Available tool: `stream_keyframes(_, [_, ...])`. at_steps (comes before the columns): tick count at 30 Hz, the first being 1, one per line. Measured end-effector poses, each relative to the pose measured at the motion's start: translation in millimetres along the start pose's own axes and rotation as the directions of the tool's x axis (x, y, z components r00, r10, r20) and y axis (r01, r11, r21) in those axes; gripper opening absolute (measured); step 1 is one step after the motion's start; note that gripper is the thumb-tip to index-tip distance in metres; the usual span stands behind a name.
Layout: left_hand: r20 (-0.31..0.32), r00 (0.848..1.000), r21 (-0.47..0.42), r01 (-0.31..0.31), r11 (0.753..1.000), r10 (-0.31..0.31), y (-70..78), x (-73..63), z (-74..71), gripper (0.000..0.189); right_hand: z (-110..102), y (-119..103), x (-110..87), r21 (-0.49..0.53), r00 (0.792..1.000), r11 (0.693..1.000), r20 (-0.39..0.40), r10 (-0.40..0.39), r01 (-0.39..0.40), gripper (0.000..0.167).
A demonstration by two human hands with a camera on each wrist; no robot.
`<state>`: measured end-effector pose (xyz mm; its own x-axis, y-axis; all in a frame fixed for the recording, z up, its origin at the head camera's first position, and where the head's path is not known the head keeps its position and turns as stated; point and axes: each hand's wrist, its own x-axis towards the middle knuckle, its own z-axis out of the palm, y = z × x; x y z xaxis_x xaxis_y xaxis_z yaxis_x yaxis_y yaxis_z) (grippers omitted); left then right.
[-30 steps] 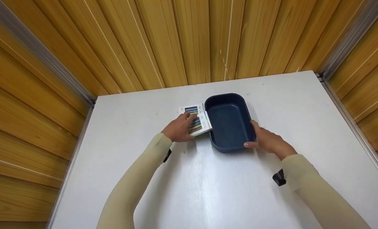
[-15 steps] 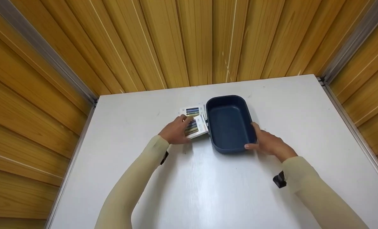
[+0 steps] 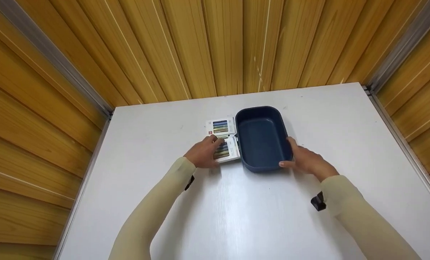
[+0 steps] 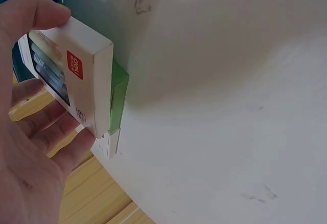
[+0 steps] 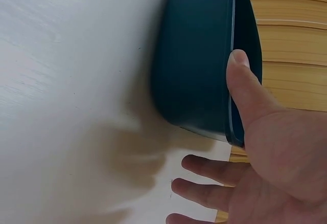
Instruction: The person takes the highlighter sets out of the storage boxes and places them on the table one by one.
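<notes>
My left hand grips a white box of coloured sticks by its edges, thumb on one side and fingers on the other. A window in the box shows the sticks, and the left wrist view shows a red logo on the held box. A second, similar white box lies just behind it, against the left wall of a dark blue bin. My right hand is at the bin's near right corner. The right wrist view shows its thumb over the rim and the other fingers extended.
The white table runs back to a wood-patterned wall. Similar panels stand at left and right, with metal framing at the corners. In the left wrist view a green surface shows behind the held box.
My left hand has brought the held box a little nearer, off its overlap with the rear box and bin rim. More of the rear box shows. The right hand stays at the bin's corner.
</notes>
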<state>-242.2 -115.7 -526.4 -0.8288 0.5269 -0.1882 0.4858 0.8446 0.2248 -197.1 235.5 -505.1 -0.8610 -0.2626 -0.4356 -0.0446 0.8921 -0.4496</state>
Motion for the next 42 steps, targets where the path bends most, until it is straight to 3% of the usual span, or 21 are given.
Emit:
stream_keyframes(7, [0.023, 0.998, 0.042, -0.061, 0.997, 0.06, 13.0, -2.4, 12.1, 0.08, -1, 4, -0.2, 0.008, 1.0, 1.0, 0.012, 0.028, -0.028, 0.107])
stream_keyframes(11, [0.025, 0.994, 0.117, -0.104, 0.988, 0.102, 15.6, -4.3, 21.4, 0.077, 0, 5, -0.6, 0.009, 0.999, 0.999, 0.022, 0.039, -0.039, 0.109])
stream_keyframes(21, [-0.018, 0.993, 0.171, -0.112, 0.979, 0.116, 20.2, -6.6, 25.1, 0.074, -2, 3, 0.6, 0.016, 0.999, 0.999, 0.01, 0.035, -0.036, 0.108])
stream_keyframes(29, [0.019, 0.994, 0.212, -0.112, 0.971, 0.111, 25.4, -12.3, 30.8, 0.079, 1, 5, 0.0, 0.023, 0.999, 0.999, 0.014, 0.029, -0.029, 0.109])
stream_keyframes(34, [0.014, 0.996, 0.185, -0.09, 0.979, 0.089, 25.3, -14.3, 34.0, 0.08, 2, 7, 1.7, 0.011, 1.0, 1.0, 0.011, 0.019, -0.019, 0.112])
stream_keyframes(42, [-0.051, 0.988, 0.207, -0.133, 0.969, 0.147, 19.6, -17.7, 37.0, 0.071, 1, 3, 0.7, -0.017, 1.0, 1.0, 0.001, -0.004, 0.004, 0.105])
